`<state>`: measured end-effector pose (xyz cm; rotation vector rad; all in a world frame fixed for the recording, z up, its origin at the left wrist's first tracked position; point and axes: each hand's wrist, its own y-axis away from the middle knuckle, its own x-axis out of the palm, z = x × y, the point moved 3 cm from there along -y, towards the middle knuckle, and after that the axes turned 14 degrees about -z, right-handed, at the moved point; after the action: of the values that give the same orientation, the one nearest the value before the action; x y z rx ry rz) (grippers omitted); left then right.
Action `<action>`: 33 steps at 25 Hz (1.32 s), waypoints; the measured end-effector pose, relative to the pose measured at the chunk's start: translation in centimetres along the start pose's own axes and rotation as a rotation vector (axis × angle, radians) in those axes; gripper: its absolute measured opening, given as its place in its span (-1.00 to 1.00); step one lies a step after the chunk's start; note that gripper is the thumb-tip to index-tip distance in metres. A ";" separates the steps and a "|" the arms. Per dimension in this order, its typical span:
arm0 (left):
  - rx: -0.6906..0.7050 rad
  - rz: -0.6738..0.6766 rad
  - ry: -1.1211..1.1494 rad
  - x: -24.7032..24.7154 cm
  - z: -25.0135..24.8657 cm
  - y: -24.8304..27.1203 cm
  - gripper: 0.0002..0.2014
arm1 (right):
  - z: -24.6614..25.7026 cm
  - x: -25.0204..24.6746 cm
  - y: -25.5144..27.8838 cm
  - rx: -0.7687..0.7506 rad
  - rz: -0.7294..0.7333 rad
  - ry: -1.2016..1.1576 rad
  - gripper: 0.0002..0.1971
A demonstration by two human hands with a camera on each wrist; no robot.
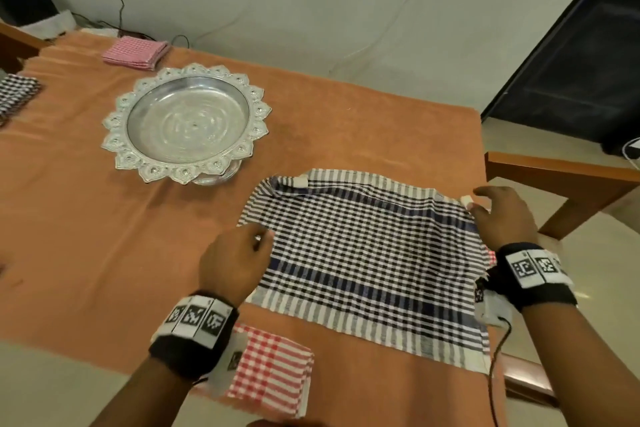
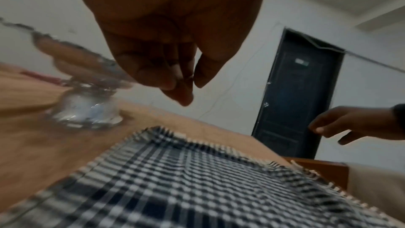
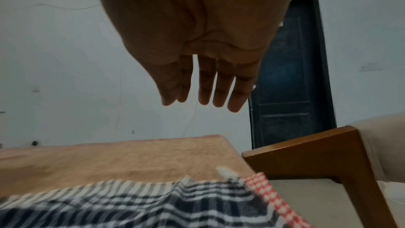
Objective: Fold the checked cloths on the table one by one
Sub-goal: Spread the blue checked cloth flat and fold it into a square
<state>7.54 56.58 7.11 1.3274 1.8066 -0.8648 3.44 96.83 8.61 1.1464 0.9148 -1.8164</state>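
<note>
I see the silver tray point(image 1: 186, 121) standing with nothing in it; no writing I can read. The blue checked cloth point(image 1: 367, 260) lies spread at the table's point(image 1: 86, 218) near right corner. My left hand point(image 1: 235, 262) hangs loosely curled over its left edge, holding nothing; my right hand point(image 1: 502, 211) hovers flat, fingers straight, above its far right corner
</note>
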 end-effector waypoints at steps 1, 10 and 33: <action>-0.066 0.056 -0.043 0.9 2.4 0.4 -0.79 | 0.7 0.8 0.8 -0.041 0.014 -0.021 -0.68; -0.349 0.344 -0.226 5.6 11.7 0.2 -0.59 | 15.5 11.3 4.0 -0.390 0.382 -0.035 -0.65; -0.589 0.041 0.052 3.7 18.6 -1.4 -0.88 | 35.2 21.4 -2.3 -0.572 0.532 0.230 -0.41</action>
<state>8.44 42.38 -5.46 1.0007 1.8677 -0.2362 -17.45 62.15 0.80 1.0962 1.0465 -0.9261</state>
